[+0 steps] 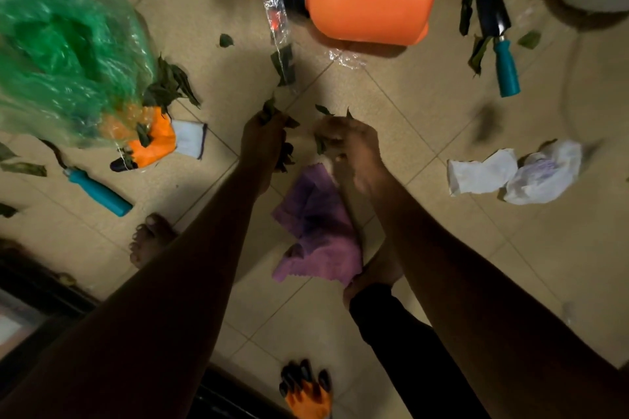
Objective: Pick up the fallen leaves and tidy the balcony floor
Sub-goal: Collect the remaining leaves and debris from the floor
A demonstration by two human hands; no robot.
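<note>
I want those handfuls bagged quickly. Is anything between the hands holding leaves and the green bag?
Nothing visible blocks the way. The left hand and right hand grip leaves; only loose leaves and an orange glove lie on the floor by the green plastic bag.

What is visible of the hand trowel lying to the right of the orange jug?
The trowel has a dark, glossy, pointed blade, metal by its look, and a teal handle, likely plastic. It lies flat on the tiled floor, blade toward the top of the view, handle toward the person. Dark leaves lie along its left side, one by the neck seemingly touching it. Nothing holds it.
</note>
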